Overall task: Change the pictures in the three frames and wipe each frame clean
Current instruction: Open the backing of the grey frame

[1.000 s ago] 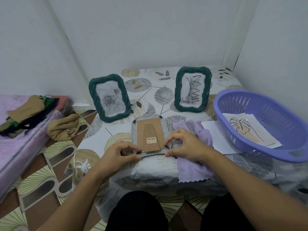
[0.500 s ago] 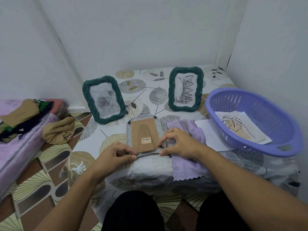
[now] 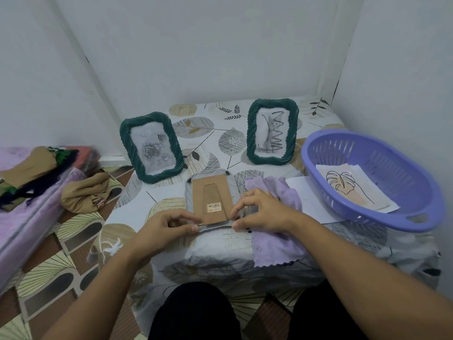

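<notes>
At the near edge of the tabletop [image 3: 220,241], which carries a leaf-patterned cover, we find a third frame [image 3: 212,201] lying face down with its brown cardboard backing and folded stand uppermost. The left hand [image 3: 161,229] has its grip closed in a pinch on the frame's lower left corner, at a small metal tab. The right hand [image 3: 263,212] likewise pinches the lower right corner, thumb and forefinger together, its heel resting on a lilac cloth [image 3: 277,231] that hangs over the front edge.

Behind, two green twisted-rim frames stand upright and well apart: the left frame [image 3: 152,147] shows a rose picture, the right frame [image 3: 272,132] a cat sketch. To the right, a purple plastic basket [image 3: 367,153] holds loose sheets, the top picture [image 3: 343,185] bearing a leaf drawing. A white sheet [image 3: 308,202] lies partly under the basket, beside the cloth.

On the patterned floor at left we note a tan bundle of fabric [image 3: 84,192], and further clothing [image 3: 36,170] heaped on a lilac bed.
</notes>
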A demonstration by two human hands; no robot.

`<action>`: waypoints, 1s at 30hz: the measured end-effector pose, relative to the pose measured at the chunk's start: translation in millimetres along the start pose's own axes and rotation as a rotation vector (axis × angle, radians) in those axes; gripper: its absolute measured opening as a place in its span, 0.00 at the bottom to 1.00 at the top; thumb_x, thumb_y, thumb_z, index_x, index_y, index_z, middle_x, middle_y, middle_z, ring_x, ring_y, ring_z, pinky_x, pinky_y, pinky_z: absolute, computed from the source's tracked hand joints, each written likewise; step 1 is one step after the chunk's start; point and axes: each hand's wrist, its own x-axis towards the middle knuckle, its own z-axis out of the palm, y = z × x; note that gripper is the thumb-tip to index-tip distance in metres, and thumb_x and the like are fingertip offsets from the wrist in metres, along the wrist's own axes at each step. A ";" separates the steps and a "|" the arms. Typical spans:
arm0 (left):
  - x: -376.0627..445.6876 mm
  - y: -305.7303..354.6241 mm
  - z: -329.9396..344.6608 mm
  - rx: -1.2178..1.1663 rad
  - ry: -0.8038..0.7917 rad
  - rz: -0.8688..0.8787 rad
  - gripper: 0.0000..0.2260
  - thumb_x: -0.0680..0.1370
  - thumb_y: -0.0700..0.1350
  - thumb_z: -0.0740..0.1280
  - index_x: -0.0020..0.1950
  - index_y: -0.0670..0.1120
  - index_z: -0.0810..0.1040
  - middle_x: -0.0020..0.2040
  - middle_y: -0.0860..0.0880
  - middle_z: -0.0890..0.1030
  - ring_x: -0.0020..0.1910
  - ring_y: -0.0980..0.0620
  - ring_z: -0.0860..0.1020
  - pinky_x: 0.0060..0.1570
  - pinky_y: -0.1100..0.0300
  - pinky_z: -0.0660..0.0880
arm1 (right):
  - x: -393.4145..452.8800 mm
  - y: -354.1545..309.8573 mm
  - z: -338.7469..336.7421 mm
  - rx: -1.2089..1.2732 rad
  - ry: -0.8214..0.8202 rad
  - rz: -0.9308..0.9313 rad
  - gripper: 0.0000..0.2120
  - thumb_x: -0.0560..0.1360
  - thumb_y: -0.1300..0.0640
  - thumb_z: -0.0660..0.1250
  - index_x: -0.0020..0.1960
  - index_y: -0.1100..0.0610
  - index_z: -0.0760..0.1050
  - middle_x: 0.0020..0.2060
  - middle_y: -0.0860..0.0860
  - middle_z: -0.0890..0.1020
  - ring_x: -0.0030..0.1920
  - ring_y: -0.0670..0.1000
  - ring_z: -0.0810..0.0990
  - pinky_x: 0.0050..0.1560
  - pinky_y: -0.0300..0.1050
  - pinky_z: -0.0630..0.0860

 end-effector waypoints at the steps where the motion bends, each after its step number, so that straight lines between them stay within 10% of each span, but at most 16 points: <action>1: 2.8 0.1 -3.1 0.007 0.043 0.003 0.07 0.75 0.49 0.77 0.52 0.54 0.87 0.41 0.45 0.83 0.36 0.49 0.77 0.40 0.61 0.72 | 0.0 -0.2 -0.2 0.053 0.004 0.006 0.15 0.65 0.39 0.80 0.50 0.37 0.83 0.60 0.43 0.74 0.67 0.46 0.70 0.74 0.55 0.63; 6: 30.7 -7.6 -13.4 0.322 0.450 0.062 0.04 0.80 0.54 0.70 0.54 0.57 0.81 0.39 0.51 0.81 0.39 0.53 0.79 0.38 0.58 0.72 | 1.9 -4.7 3.3 0.077 0.042 0.017 0.18 0.69 0.35 0.75 0.56 0.36 0.76 0.60 0.41 0.77 0.62 0.43 0.74 0.69 0.53 0.69; 11: 41.9 -22.4 -5.2 0.403 0.493 0.130 0.11 0.80 0.54 0.69 0.62 0.55 0.81 0.39 0.55 0.81 0.40 0.57 0.79 0.40 0.58 0.74 | 11.7 -10.5 8.1 0.076 0.072 0.072 0.19 0.72 0.35 0.72 0.59 0.37 0.72 0.56 0.38 0.77 0.58 0.44 0.77 0.69 0.59 0.71; 16: 40.4 -29.1 -3.6 0.406 0.532 0.164 0.13 0.79 0.52 0.71 0.63 0.55 0.83 0.39 0.57 0.82 0.42 0.60 0.79 0.43 0.58 0.76 | 35.2 -32.9 22.4 -0.258 0.430 -0.021 0.14 0.78 0.37 0.64 0.59 0.42 0.72 0.54 0.44 0.76 0.59 0.49 0.74 0.64 0.57 0.69; 30: 46.4 -32.8 -3.5 0.410 0.594 0.143 0.12 0.79 0.52 0.71 0.60 0.51 0.86 0.46 0.55 0.86 0.45 0.56 0.80 0.46 0.61 0.72 | 72.3 -79.0 49.9 -0.570 0.247 0.084 0.32 0.73 0.34 0.68 0.69 0.51 0.66 0.62 0.54 0.79 0.62 0.59 0.79 0.55 0.54 0.76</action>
